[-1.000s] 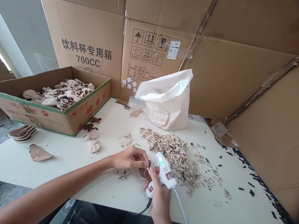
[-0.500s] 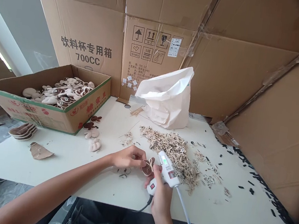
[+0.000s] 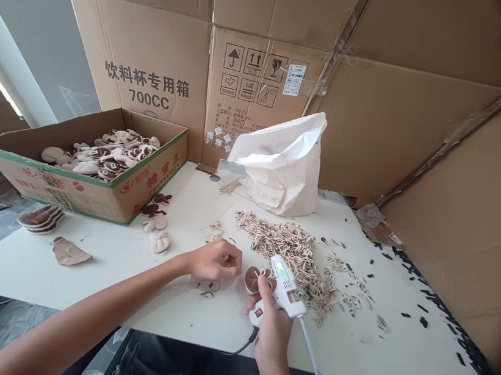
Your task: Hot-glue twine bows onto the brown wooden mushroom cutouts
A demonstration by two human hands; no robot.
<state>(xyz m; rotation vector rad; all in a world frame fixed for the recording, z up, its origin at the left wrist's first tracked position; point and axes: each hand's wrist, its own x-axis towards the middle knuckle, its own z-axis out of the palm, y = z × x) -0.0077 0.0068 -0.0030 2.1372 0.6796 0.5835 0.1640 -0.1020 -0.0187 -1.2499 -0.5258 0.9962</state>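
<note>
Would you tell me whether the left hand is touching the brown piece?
Apart: the head view shows bare table between the left hand and the brown piece beside the glue gun.

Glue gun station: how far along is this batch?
Looks done: many pieces lie in the cardboard box. In hand: the right hand grips the glue gun, nozzle by a brown piece carrying a bow; the left hand curls beside it. Left: a pile of loose bows on the table.
</note>
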